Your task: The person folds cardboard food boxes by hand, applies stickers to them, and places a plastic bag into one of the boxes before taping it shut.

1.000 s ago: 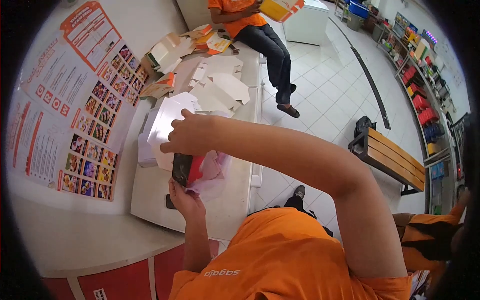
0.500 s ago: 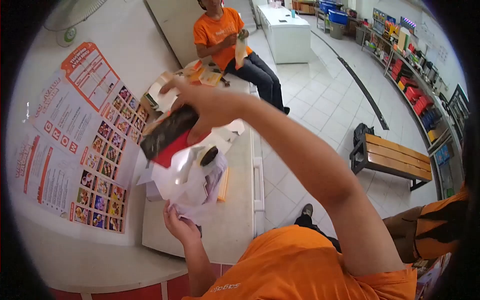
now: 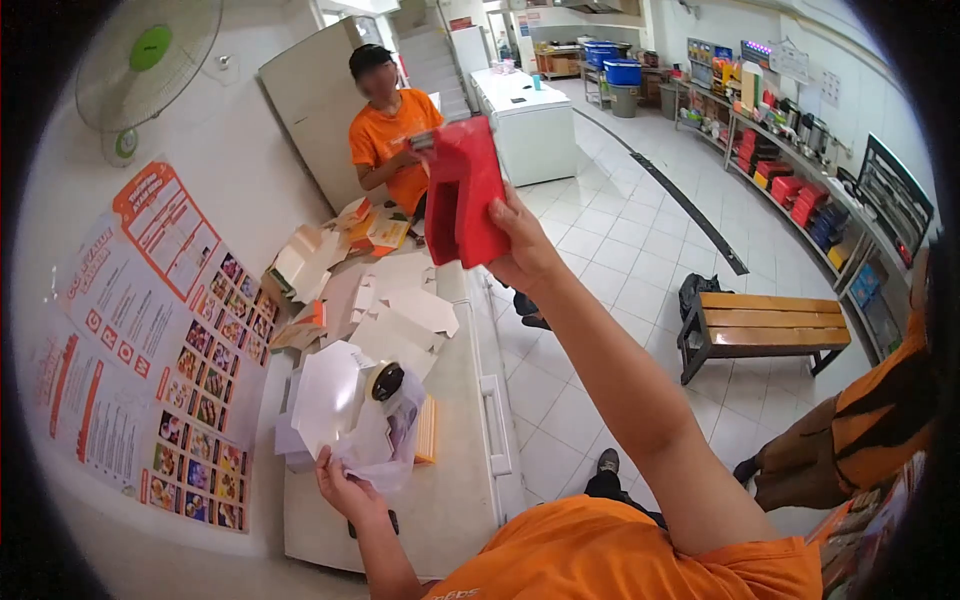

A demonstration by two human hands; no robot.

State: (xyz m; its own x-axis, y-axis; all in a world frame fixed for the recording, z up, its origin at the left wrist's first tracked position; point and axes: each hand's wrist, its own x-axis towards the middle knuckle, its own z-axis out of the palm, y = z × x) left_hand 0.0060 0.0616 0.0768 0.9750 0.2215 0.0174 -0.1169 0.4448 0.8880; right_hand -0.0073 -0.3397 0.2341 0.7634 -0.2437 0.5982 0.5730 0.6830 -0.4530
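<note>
Room: a tiled shop floor with stocked shelves along the far wall, a wooden bench (image 3: 765, 325) on the tiles and a fan (image 3: 148, 62) high on the near wall.
Counter: a long white counter (image 3: 450, 490) runs away from the camera beside a wall of menu posters (image 3: 150, 340).
Right hand: the right hand (image 3: 525, 250) is raised high at arm's length, fingers closed around the lower edge of a red pack (image 3: 465, 195), which stands upright in the air, well above the counter.
Left hand: the left hand (image 3: 345, 490) is low, just over the near end of the counter, fingers pinched on a crumpled clear plastic bag (image 3: 385, 440).
Near the bag: a stack of white flat cartons (image 3: 325, 400) lies just beside it, with a dark tape roll (image 3: 386, 380) resting on top.
Farther along: unfolded white and orange box blanks (image 3: 370, 285) lie spread over the counter.
Other person: someone in an orange shirt (image 3: 395, 140) sits at the far end, hands busy with something too small to make out.
</note>
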